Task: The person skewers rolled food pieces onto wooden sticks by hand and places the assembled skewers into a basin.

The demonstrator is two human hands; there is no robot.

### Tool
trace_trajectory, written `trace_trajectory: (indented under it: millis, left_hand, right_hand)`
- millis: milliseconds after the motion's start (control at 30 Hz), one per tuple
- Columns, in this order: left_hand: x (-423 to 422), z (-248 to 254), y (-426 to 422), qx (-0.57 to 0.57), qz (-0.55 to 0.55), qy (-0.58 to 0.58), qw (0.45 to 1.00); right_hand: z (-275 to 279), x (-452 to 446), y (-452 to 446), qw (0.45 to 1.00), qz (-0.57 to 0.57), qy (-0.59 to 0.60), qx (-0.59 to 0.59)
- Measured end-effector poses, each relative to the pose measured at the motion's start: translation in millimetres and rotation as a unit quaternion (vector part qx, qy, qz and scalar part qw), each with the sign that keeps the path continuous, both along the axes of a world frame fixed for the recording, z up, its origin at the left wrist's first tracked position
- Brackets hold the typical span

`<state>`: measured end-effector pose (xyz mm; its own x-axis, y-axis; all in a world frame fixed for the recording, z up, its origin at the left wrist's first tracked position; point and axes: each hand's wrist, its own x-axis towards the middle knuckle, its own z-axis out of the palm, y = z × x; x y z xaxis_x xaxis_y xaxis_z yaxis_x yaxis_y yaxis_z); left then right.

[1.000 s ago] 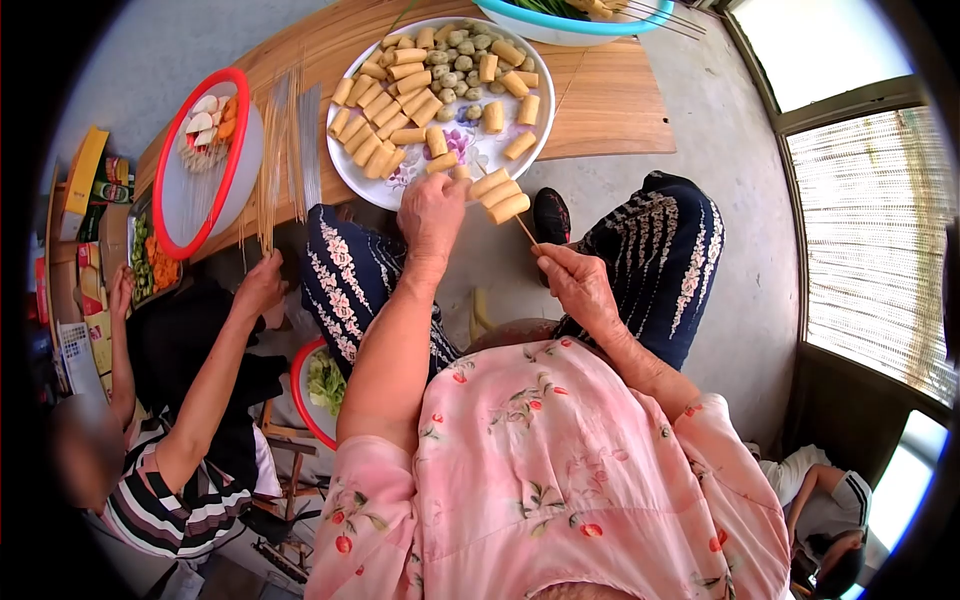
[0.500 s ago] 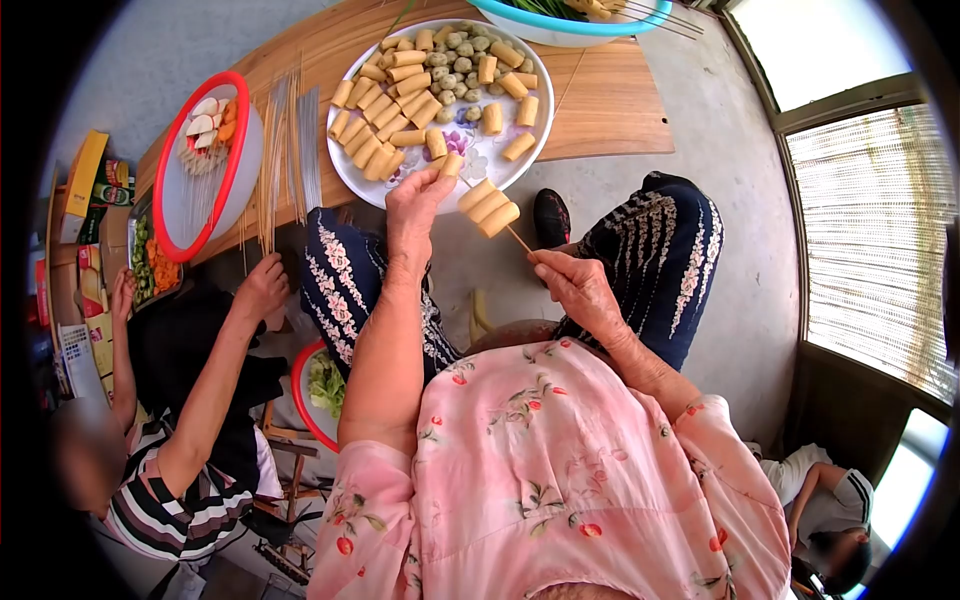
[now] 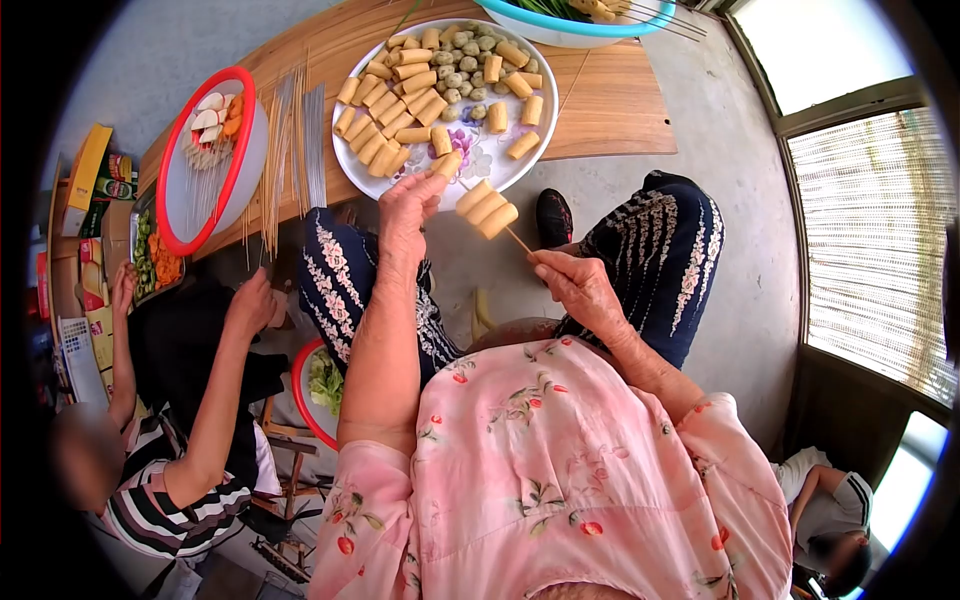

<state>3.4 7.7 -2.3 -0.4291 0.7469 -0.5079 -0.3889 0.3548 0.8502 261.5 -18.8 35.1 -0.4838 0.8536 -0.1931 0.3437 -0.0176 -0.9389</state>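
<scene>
My right hand (image 3: 572, 284) is closed on the lower end of a thin skewer (image 3: 519, 240). Three tan, tube-shaped food rolls (image 3: 487, 208) sit side by side on the skewer. Between the fingers of my left hand (image 3: 410, 208) is another tan roll (image 3: 446, 165), close to the skewer's upper tip. I cannot tell whether the tip touches that roll. Just beyond my left hand, a round white plate (image 3: 480, 160) with a purple flower pattern holds many such rolls and a heap of greyish-green balls (image 3: 462, 70).
The plate stands on a wooden table (image 3: 610, 100). Bare skewers (image 3: 285, 150) lie left of it, beside a red-rimmed basket (image 3: 250, 150) of cut vegetables. A blue-rimmed bowl (image 3: 590, 28) stands at the back. A co-worker's hand (image 3: 252, 300) is near the skewers; another person (image 3: 830, 510) sits lower right.
The roll in my left hand has tilted and shifted slightly left and down. My right hand and the loaded skewer have barely moved. The co-worker's near hand has shifted slightly down and left.
</scene>
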Motion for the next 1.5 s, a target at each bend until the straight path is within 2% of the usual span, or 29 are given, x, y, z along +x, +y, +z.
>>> trace_trajectory:
  millis: [500,900,1000,1200,1500]
  left_hand:
    - [-5.4,1.6,0.1,0.003,-0.04,-0.007,0.999]
    - [-4.3,5.4,-1.0,0.026,-0.171,-0.016,0.985]
    - [0.5,11.1,-0.7,0.016,-0.139,-0.021,0.99]
    - [11.0,12.5,0.5,0.08,-0.056,-0.147,0.984]
    - [13.9,10.7,-0.7,0.095,-0.051,-0.186,0.977]
  right_hand:
    - [1.0,2.4,-1.5,1.0,0.009,0.008,-0.021]
    - [-4.6,-2.5,0.2,1.0,-0.005,0.025,-0.017]
    - [-9.6,-5.6,-0.8,0.999,-0.017,0.032,-0.019]
    - [-7.0,-8.3,-3.0,0.999,0.002,0.02,-0.046]
    - [-8.9,-10.9,-6.8,0.998,-0.008,0.047,-0.036]
